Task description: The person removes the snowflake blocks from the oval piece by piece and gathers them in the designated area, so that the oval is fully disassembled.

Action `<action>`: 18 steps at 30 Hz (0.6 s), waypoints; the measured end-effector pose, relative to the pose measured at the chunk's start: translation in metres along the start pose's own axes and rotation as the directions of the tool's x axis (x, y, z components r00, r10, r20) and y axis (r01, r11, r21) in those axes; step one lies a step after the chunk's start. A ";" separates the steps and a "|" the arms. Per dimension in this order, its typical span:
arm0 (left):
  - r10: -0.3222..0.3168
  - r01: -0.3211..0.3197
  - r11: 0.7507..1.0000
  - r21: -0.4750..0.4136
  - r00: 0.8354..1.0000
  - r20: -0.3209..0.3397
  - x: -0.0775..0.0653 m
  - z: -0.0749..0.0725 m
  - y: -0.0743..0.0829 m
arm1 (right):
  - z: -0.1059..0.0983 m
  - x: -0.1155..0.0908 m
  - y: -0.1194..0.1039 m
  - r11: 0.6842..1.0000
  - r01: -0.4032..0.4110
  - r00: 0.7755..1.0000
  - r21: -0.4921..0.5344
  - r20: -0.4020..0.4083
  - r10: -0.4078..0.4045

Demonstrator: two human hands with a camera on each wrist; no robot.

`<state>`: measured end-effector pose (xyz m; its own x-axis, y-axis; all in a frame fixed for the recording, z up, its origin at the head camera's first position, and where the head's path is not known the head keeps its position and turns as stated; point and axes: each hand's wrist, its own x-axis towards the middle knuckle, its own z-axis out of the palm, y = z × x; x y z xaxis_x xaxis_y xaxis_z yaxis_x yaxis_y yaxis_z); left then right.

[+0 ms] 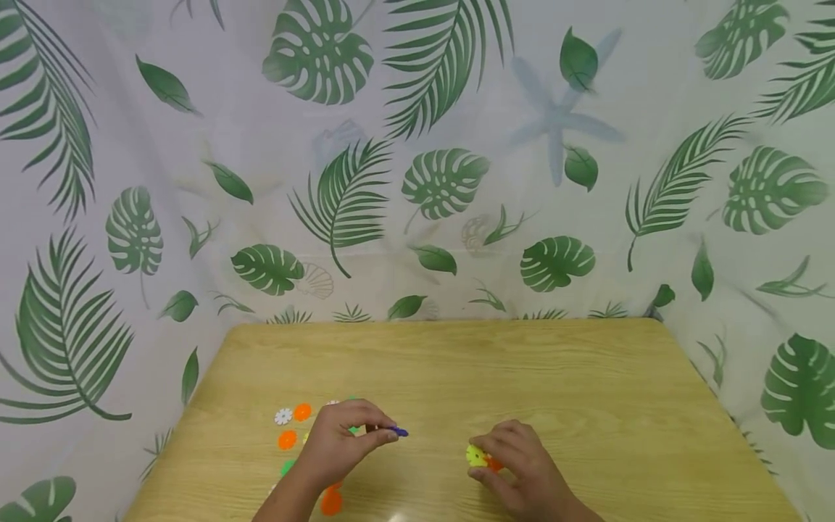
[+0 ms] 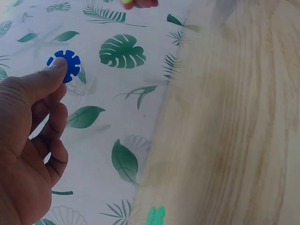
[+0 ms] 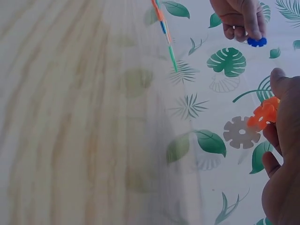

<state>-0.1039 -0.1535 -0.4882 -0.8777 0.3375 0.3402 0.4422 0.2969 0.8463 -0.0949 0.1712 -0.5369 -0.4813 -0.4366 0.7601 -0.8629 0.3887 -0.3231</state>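
Between thumb and fingertips, my left hand (image 1: 342, 442) pinches a blue notched plastic disc (image 2: 72, 68), a snowflake-type connector piece, held up over the table. To its right, my right hand (image 1: 525, 475) grips a small cluster of the same kind of discs. A yellow disc (image 1: 475, 455) shows at the front of this cluster in the head view. Orange discs (image 3: 262, 115) stick out by the fingers in the right wrist view, with a greyish-white disc (image 3: 239, 133) overlapping them. The palm and fingers hide part of the cluster.
Several loose discs lie at the table's left, among them a white disc (image 1: 283, 416), an orange disc (image 1: 331, 502) and a green disc (image 1: 288, 467), some behind my left forearm. Leaf-patterned cloth (image 1: 443, 290) stands behind the wooden table (image 1: 587, 384).
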 end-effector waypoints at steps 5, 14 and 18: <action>-0.054 0.055 0.996 0.073 0.998 -0.013 -0.003 0.000 -0.007 | 0.003 0.001 0.000 0.999 0.023 0.999 0.027 -0.026 -0.022; -0.174 0.176 0.972 0.159 0.984 -0.021 -0.006 -0.002 -0.013 | 0.002 0.002 -0.004 0.999 0.002 1.000 0.039 0.004 -0.003; -0.203 0.204 0.964 0.172 0.979 -0.024 -0.008 -0.004 -0.017 | 0.003 0.001 -0.004 0.999 0.009 1.000 0.037 0.008 -0.010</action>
<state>-0.1054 -0.1648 -0.5032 -0.9534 0.2483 0.1713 0.2789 0.5091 0.8143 -0.0924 0.1668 -0.5364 -0.4741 -0.4471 0.7585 -0.8725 0.3544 -0.3364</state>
